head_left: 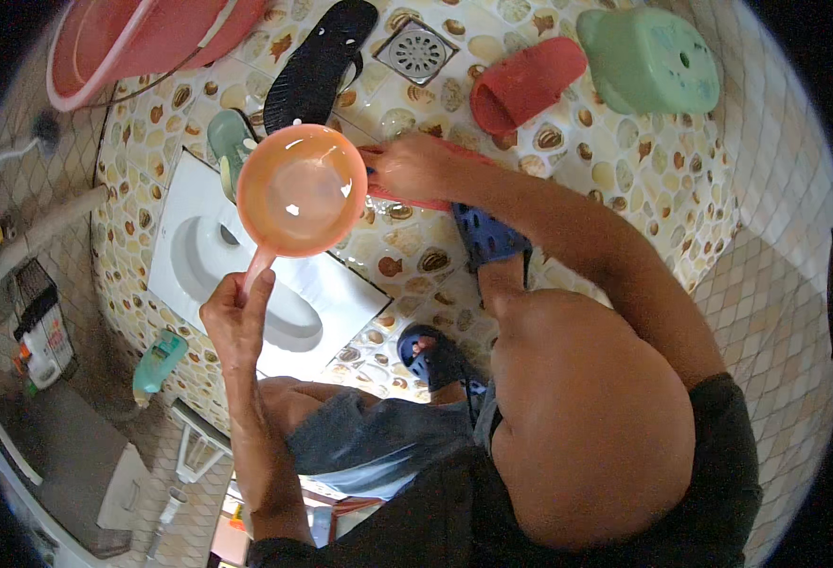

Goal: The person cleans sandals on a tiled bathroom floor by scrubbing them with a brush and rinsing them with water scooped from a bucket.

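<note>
My left hand (pixel 237 319) is closed around the handle of an orange-pink water dipper (pixel 303 194), which holds some clear water. To the right of the dipper, my right hand (pixel 416 168) grips a red slipper (pixel 426 200), with part of it hidden behind the hand and forearm. A small dark blue bit shows by the fingers; what it is I cannot tell. Close by lie a black flip-flop (pixel 310 71), a green slipper (pixel 224 142) partly behind the dipper, and another red slipper (pixel 528 85).
A white squat toilet (pixel 184 251) is set in the pebble-patterned floor below the dipper. Around it are a floor drain (pixel 417 52), a green plastic stool (pixel 648 61), pink basins (pixel 123 47) and a teal bottle (pixel 159 362). Blue clogs (pixel 490 237) are on my feet.
</note>
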Available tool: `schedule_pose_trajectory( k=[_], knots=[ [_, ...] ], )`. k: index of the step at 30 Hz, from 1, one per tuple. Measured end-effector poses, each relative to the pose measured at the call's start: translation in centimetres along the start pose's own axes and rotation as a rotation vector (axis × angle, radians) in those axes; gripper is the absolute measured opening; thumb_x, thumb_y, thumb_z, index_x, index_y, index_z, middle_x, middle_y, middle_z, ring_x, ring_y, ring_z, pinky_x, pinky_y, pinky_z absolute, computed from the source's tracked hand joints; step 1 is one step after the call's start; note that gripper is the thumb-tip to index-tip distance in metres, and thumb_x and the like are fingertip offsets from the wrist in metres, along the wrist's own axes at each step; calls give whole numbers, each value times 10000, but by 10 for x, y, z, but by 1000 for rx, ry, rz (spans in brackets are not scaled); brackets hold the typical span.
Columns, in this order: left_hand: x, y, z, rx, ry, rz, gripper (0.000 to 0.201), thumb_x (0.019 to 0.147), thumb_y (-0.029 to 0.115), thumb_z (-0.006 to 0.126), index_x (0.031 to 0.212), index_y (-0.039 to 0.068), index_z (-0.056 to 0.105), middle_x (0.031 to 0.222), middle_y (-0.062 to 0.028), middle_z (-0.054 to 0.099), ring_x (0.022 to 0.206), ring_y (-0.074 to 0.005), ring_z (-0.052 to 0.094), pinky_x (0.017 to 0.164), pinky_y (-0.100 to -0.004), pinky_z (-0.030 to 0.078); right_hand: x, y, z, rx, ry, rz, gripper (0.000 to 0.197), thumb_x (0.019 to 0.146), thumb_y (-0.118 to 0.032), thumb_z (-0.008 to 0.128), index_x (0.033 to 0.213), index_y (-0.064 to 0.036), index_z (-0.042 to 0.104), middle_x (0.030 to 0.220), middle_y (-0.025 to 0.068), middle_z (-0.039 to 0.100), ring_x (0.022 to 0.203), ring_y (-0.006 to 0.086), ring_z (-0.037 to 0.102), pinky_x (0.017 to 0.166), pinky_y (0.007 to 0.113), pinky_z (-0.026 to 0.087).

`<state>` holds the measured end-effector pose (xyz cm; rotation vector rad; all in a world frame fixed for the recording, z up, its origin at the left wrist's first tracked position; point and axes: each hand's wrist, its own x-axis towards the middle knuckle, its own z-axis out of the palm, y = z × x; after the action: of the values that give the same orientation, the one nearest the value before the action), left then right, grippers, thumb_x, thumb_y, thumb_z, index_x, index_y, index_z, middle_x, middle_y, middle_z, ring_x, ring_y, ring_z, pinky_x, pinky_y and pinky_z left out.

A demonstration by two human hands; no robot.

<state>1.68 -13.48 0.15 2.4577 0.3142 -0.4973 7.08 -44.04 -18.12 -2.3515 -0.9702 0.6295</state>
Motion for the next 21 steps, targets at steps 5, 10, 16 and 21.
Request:
schedule_pose_trajectory(
  k=[5, 10, 16, 21],
  knots=[
    [-13, 17, 15, 310, 101, 313, 256, 830, 267, 756, 803, 25, 675, 585, -117, 607, 495, -231, 608, 504, -347, 476, -63, -14, -23, 89, 324, 91, 545, 909, -383, 586, 1406, -238, 413, 812, 112, 674, 688, 292, 681, 550, 415, 537],
    [-20, 25, 17, 424, 159, 354, 235, 817, 266, 765, 782, 58, 661, 599, -117, 623, 508, -262, 623, 486, -358, 478, 0, -14, 6, -223, -127, 211, 567, 922, -375, 551, 1422, -152, 404, 1057, 113, 683, 780, 319, 692, 605, 416, 557],
    [-19, 18, 12, 480, 196, 387, 240, 814, 264, 767, 769, 57, 653, 608, -127, 625, 500, -264, 607, 494, -374, 476, -74, -10, -6, 58, 177, 130, 529, 936, -342, 531, 1409, -132, 419, 1240, 117, 623, 875, 328, 687, 632, 458, 566],
    [-8, 18, 9, 158, 133, 144, 275, 828, 252, 754, 784, -8, 675, 566, -70, 589, 493, -129, 499, 483, -324, 432, -18, -30, -20, 5, 68, 208, 545, 916, -365, 565, 1406, -173, 422, 1128, 144, 654, 874, 345, 686, 698, 469, 563]
  ],
)
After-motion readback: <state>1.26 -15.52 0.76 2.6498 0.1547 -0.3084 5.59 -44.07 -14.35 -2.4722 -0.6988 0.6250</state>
